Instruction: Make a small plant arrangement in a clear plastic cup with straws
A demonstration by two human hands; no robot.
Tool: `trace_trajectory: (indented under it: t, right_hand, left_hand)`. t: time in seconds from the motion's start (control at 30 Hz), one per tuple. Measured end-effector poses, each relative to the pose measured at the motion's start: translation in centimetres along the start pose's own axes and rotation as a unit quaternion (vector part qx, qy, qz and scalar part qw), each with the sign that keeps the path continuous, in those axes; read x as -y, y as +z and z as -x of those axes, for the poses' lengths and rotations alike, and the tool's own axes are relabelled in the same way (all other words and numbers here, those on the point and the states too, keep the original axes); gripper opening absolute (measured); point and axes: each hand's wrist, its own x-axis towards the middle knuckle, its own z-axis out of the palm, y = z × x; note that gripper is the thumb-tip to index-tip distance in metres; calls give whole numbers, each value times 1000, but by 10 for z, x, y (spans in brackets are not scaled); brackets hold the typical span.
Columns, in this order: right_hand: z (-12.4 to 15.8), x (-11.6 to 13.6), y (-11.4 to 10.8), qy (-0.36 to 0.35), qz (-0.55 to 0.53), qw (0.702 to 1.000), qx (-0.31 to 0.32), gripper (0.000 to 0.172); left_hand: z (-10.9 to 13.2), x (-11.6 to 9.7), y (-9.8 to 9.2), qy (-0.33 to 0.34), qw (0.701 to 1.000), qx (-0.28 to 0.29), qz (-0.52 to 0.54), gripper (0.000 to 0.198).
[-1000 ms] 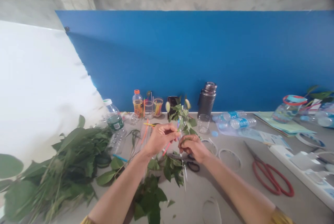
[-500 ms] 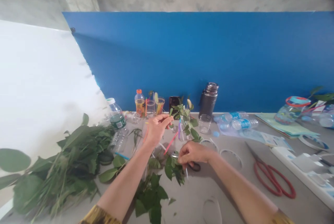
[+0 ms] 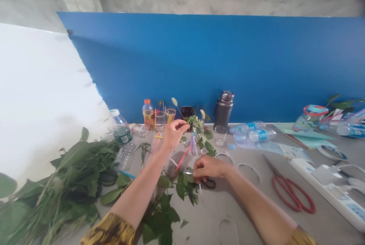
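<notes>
My left hand (image 3: 174, 134) is raised over the middle of the table in a pinch. A thin foxtail grass stem with a pale fuzzy head (image 3: 174, 102) runs down to its fingertips. Just right of them is an upright bunch of leafy sprigs (image 3: 196, 124) with another fuzzy head. A purple straw (image 3: 192, 144) and a red straw (image 3: 182, 159) slant below. My right hand (image 3: 209, 168) is low, fingers closed beside dark green leaves (image 3: 185, 190); what they grip is hidden. Black-handled scissors (image 3: 209, 183) lie partly under it.
A large leafy pile (image 3: 68, 180) covers the left. Behind stand a green-labelled bottle (image 3: 122, 132), an orange-capped bottle (image 3: 148, 115), a dark thermos (image 3: 224, 111) and a clear cup (image 3: 220, 136). Red-handled scissors (image 3: 292, 191), plastic bottles (image 3: 261, 134) and a power strip (image 3: 327, 191) lie right.
The view has shifted slightly, moving most things left. My left hand has turned a little, and the foxtail head now stands higher and nearer the leafy bunch. My right hand stays low by the leaves.
</notes>
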Motion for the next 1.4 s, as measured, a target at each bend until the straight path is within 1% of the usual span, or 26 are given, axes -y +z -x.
trace_trajectory:
  t: [0.2,0.33,0.63,0.83,1.13,1.23,1.4]
  right_hand:
    - [-2,-6,-1,4,-7,1000,-2,19]
    - [-2,-4,-2,4,4,1000,0,20]
    - [-1,-2,-2,4,6,1000,-2,18]
    - [-2,-3,-2,5,10,1000,-2,19]
    - [-2,-5,-2,-1,7,1000,-6,17]
    - [-1,-2,-1,2,6,1000,-10,17]
    - [0,0,-1,1,4,1000,-4,20]
  left_hand:
    - [-5,1,1,-4,1000,3,-5,16]
    - [-5,2,2,-4,1000,6,-13,16]
    - [-5,2,3,14,999,12,-29,16]
    - [-3,-1,3,28,999,2,-29,16]
    - [-4,4,5,49,998,19,-31,13]
    - [-4,5,6,55,997,40,-31,11]
    - [-4,9,7,38,995,72,-56,14]
